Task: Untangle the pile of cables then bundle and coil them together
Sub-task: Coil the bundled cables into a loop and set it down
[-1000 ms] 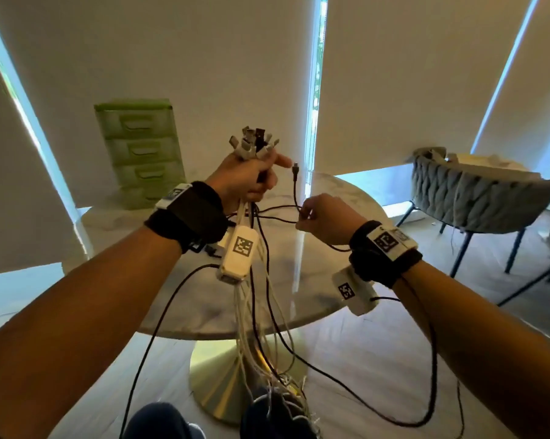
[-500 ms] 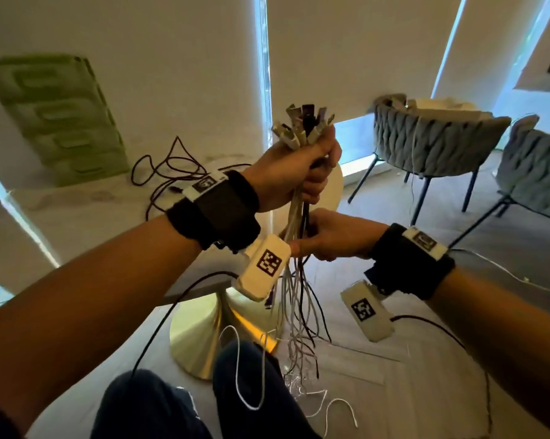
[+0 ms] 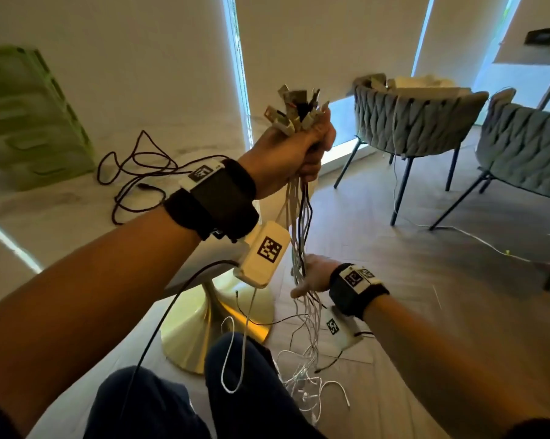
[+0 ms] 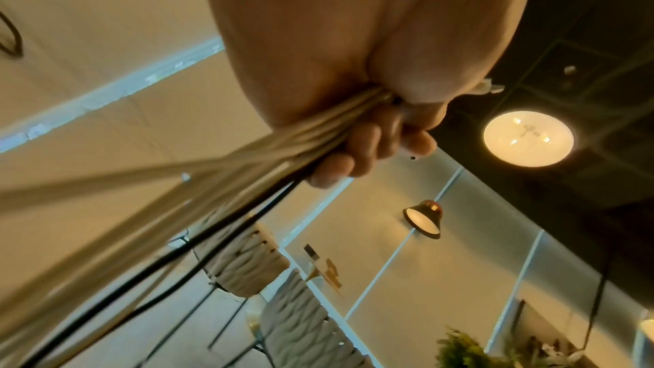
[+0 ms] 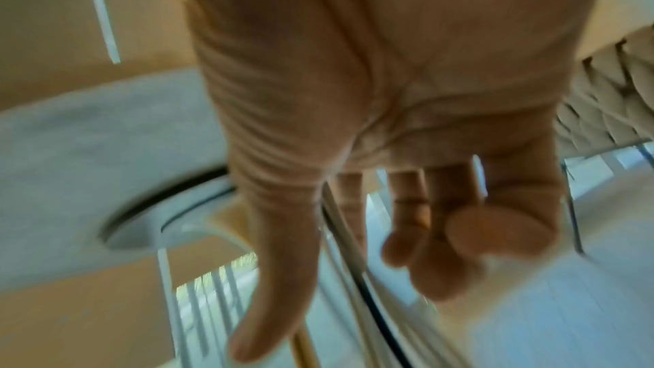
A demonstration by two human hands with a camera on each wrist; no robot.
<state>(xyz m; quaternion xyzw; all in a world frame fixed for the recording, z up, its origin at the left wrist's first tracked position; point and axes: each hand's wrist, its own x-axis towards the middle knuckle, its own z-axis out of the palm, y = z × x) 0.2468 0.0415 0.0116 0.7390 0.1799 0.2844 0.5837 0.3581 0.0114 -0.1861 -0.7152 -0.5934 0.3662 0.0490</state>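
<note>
A: Left hand (image 3: 294,155) is up high, fist wrapped tight round the bundle of cables (image 3: 299,217), connector ends (image 3: 294,110) fanning out above the knuckles.

B: And the left wrist view backs that up: fingers (image 4: 357,155) curled hard over the white and black strands, which stream away below the fist.

A: Lower down, the right hand (image 3: 314,275) sits against the hanging strands, forearm reaching in from the right, palm turned toward the cables.

B: Loose there, though. In the right wrist view the thumb (image 5: 279,262) is stretched out straight and the fingers (image 5: 410,223) only gently bent, cables running between thumb and fingers. It's blurred, so whether anything is actually pinched, I cannot tell.

A: The bundle hangs straight down off the edge of the worktop (image 3: 61,217), its tails spilling onto the wooden floor (image 3: 409,264) beside the gold pedestal base (image 3: 204,331).

B: One dark cable (image 3: 134,179) lies apart in loose loops on the worktop, near the green drawer unit (image 3: 26,122). Two woven grey chairs (image 3: 413,122) stand beyond.
</note>
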